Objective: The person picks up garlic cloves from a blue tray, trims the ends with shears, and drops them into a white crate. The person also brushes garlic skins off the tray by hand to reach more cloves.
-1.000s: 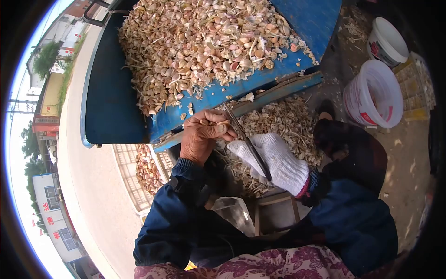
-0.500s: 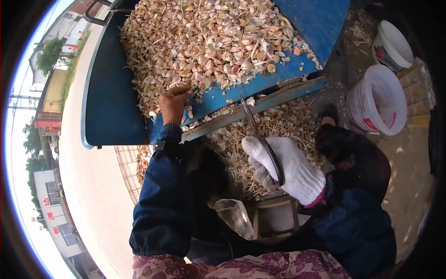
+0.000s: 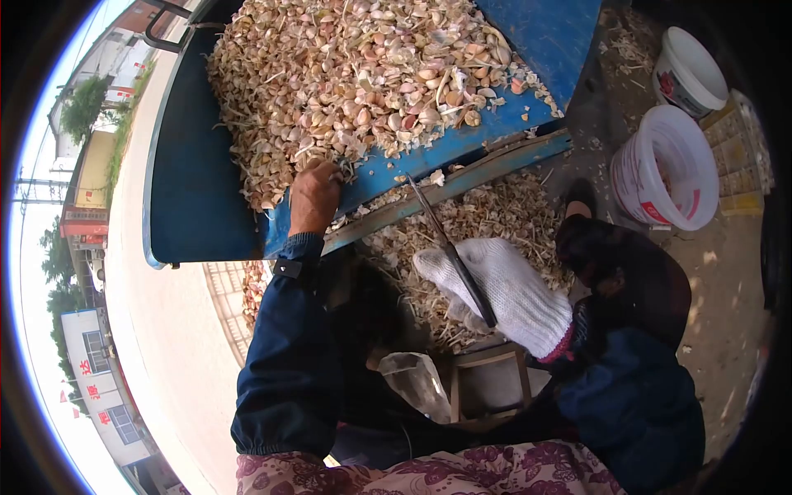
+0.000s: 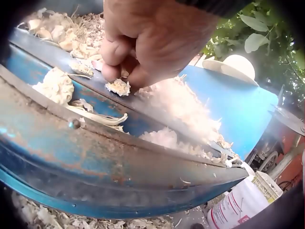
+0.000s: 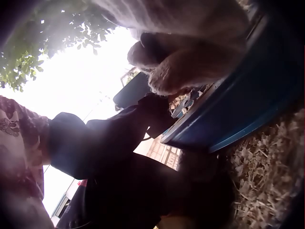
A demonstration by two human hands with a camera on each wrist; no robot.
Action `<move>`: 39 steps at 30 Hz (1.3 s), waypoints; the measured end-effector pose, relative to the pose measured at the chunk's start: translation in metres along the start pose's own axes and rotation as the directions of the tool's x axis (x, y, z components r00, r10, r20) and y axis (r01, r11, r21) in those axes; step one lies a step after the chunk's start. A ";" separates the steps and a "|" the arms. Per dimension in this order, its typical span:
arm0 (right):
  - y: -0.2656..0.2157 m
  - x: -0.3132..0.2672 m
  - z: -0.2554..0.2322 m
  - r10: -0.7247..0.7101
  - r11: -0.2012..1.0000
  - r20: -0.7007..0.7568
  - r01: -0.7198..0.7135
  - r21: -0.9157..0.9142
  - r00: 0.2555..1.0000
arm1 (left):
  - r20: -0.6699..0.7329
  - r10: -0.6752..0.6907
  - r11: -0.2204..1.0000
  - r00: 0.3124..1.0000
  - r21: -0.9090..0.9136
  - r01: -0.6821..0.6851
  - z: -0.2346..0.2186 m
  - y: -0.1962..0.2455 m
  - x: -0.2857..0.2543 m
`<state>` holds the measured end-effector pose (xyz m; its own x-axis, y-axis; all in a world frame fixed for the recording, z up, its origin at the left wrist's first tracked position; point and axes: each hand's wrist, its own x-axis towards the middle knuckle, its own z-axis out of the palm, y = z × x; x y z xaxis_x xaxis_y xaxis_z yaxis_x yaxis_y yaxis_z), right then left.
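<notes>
My bare left hand [image 3: 314, 196] is at the near edge of a big heap of garlic cloves [image 3: 355, 82] in a blue metal trough [image 3: 198, 194]. In the left wrist view its curled fingers pinch a garlic clove [image 4: 118, 87], its pale, rough root end showing below the fingertips. My right hand, in a white knitted glove [image 3: 516, 289], grips a slim dark metal tool [image 3: 445, 247] farther right, over the trimmings. The tool's narrow end points up toward the trough's rim; its lower part crosses the glove. Curled gloved fingers [image 5: 178, 69] show from below in the right wrist view.
Dry garlic stalks and skins [image 3: 495, 210] lie below the trough's lip [image 3: 495, 161]. Two white buckets [image 3: 701, 165] stand at the right. A pale crate [image 3: 224, 297] with cloves sits at the left. A small wooden frame [image 3: 524, 375] is between the legs.
The left hand has left the tool's side and moved up and left to the heap, staying there since the middle frame. The gloved hand has shifted slightly right, still gripping the tool.
</notes>
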<state>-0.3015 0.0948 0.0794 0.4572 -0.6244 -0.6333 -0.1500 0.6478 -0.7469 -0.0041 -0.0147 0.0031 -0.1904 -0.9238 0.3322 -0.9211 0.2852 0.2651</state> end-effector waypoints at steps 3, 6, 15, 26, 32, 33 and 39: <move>0.008 0.011 0.004 -0.089 0.971 -0.038 0.079 -0.224 0.995 | -0.002 0.053 0.999 0.999 -0.011 -0.053 0.003 0.001 -0.002; 0.016 0.019 0.009 -0.389 0.815 -0.073 0.307 -0.491 0.918 | -0.020 0.068 0.997 0.998 -0.034 -0.068 0.003 0.000 -0.003; 0.018 0.028 0.019 -0.615 0.466 -0.039 0.322 -0.824 0.788 | 0.543 -0.429 0.288 0.722 -0.676 0.679 -0.053 0.041 -0.009; 0.002 0.018 0.024 -0.692 0.247 0.062 0.317 -0.916 0.719 | 0.607 -0.209 0.050 0.767 -0.776 0.628 -0.074 0.073 -0.023; 0.005 0.012 0.023 -0.682 0.275 0.054 0.323 -0.906 0.730 | 0.624 -0.190 0.041 0.758 -0.766 0.641 -0.074 0.079 -0.024; 0.009 0.013 0.024 -0.673 0.297 0.046 0.327 -0.897 0.738 | 0.618 -0.197 0.044 0.761 -0.770 0.636 -0.072 0.081 -0.026; 0.025 0.015 0.022 -0.585 0.393 0.045 0.332 -0.858 0.810 | 0.708 -0.175 -0.179 0.684 -0.706 0.685 -0.052 0.087 -0.051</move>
<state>-0.2794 0.1108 0.0558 0.4975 -0.8649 -0.0666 -0.6593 -0.3271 -0.6770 -0.0570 0.0706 0.0569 -0.2099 -0.8629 -0.4597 0.2743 -0.5033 0.8194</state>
